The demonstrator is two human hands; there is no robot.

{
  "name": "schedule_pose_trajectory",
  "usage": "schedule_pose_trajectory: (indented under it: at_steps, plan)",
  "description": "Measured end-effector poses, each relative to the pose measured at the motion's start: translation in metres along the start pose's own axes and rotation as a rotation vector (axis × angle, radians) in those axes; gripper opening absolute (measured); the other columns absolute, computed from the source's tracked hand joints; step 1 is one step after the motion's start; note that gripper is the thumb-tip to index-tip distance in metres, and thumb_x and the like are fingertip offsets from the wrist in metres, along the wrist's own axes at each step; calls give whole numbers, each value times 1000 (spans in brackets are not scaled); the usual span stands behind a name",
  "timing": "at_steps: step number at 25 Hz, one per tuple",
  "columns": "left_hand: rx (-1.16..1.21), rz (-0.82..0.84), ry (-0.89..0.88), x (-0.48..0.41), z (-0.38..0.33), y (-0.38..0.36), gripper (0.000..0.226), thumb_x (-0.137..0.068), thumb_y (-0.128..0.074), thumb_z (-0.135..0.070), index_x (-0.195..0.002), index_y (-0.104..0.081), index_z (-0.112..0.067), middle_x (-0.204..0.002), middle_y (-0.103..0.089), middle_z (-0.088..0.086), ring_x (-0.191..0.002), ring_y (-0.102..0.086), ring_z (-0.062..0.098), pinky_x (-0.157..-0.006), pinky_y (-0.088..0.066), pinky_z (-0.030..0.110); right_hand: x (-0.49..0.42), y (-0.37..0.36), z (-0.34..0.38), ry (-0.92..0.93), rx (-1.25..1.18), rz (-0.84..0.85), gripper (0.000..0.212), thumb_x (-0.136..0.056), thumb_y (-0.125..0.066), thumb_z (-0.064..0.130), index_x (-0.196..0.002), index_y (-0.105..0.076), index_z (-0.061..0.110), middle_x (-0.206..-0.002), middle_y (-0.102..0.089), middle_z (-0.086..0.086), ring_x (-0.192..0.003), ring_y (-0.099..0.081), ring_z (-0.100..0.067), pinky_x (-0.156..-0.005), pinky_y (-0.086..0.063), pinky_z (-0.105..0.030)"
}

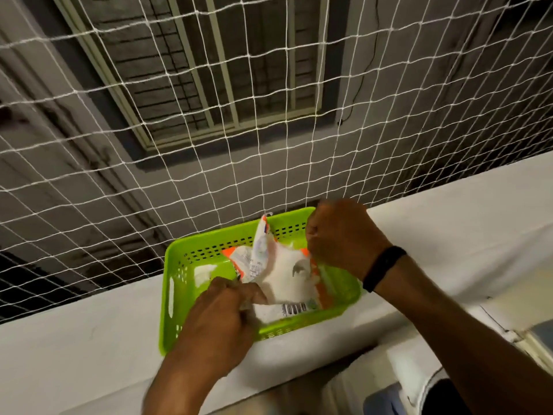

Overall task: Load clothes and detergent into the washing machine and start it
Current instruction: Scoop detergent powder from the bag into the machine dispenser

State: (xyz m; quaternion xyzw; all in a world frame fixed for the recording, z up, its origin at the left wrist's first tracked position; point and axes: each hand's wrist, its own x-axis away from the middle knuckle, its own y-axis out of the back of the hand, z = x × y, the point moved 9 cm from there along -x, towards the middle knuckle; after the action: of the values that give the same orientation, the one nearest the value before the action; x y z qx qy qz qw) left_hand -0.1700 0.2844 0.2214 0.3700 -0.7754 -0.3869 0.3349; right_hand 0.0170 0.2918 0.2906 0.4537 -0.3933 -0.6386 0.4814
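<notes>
Two grips: both are holding the detergent packet (287, 280) inside the green basket (179, 259).
Left grip (221, 313): is pinching the packet's edge at the basket's near side.
Right grip (338, 235): is clenching the packet's orange corner by the basket's far right wall.
Basket: is sitting on the white ledge (449, 223), just beside the netting (209, 175).
Black wristband (383, 268): is circling the right wrist, beside the basket.

left hand (220, 313) low, fingers (251, 293) curled, right hand (338, 236) higher, fisted
</notes>
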Motion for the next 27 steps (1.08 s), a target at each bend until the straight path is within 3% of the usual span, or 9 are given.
schedule_pose_trajectory:
  at_steps: [3, 5, 7, 11, 15, 20, 23, 26, 27]
  plan:
    - [138, 58, 13, 5, 4, -4, 49, -83, -61, -9, -73, -62, -57, -99, -61, -12, -86, -63, 18, -73, -50, 29, 2, -22, -7, -82, -37, 261, 32, -57, -23, 41, -58, -37, 13, -67, -46, -4, -70, -45, -24, -68, -34, -26]
    - [206, 42, 38, 6, 14, -2, 52, -80, -67, -7, -78, -65, -58, -96, -65, -15, -81, -66, 17, -70, -54, 28, 11, -38, -11, -182, -184, 395, 35, -68, -36, 42, -60, -49, 10, -63, -53, 0, -67, -53, -20, -65, -43, -24]
    - [265, 11, 48, 5, 19, 2, 40, -74, -68, -8, -78, -71, -48, -96, -67, -13, -77, -68, 17, -71, -57, 32, 17, -57, -12, -257, -309, 476, 26, -79, -58, 30, -77, -65, 4, -74, -67, -6, -76, -65, -24, -75, -55, -31]
    - [210, -12, 52, 7, 19, 5, 42, -78, -72, -5, -80, -73, -47, -100, -67, -21, -85, -65, 3, -78, -56, 28, 24, -80, -1, -239, -266, 609, 26, -86, -64, 26, -97, -68, 4, -94, -71, -11, -90, -69, -27, -83, -58, -38]
    - [219, -9, 62, 6, 19, 9, 48, -79, -71, 2, -79, -74, -46, -97, -67, -22, -85, -62, -6, -71, -55, 17, 27, -77, 2, -189, -258, 558, 22, -87, -63, 23, -100, -71, 6, -98, -72, -11, -94, -69, -28, -85, -57, -40]
    - [282, -46, 50, 9, 12, 21, 54, -84, -70, 1, -81, -72, -53, -98, -62, -31, -84, -67, 1, -76, -58, 19, 38, -45, -30, -424, -498, 342, 9, -73, -70, 17, -77, -77, 14, -75, -76, -2, -80, -73, -20, -83, -58, -43]
    - [148, -112, 22, 9, 11, 32, 50, -83, -72, -6, -80, -71, -56, -101, -62, -34, -96, -63, 1, -81, -45, 11, 45, -27, -36, -465, -566, 235, 16, -84, -62, 13, -76, -76, 12, -64, -75, -2, -67, -74, -13, -79, -61, -40]
    - [137, -165, 47, 10, 7, 39, 42, -86, -69, -9, -73, -71, -49, -102, -62, -33, -94, -60, -1, -76, -35, 0, 52, -19, -41, -513, -616, 173, 17, -86, -60, 13, -77, -74, 15, -65, -75, -3, -66, -75, -15, -79, -61, -40]
    - [156, -177, 48, 11, 5, 40, 41, -86, -68, -9, -73, -71, -48, -103, -63, -32, -94, -60, 0, -76, -35, 2, 54, -16, -43, -520, -610, 154, 17, -85, -60, 14, -77, -75, 17, -65, -75, -1, -68, -74, -14, -81, -60, -40]
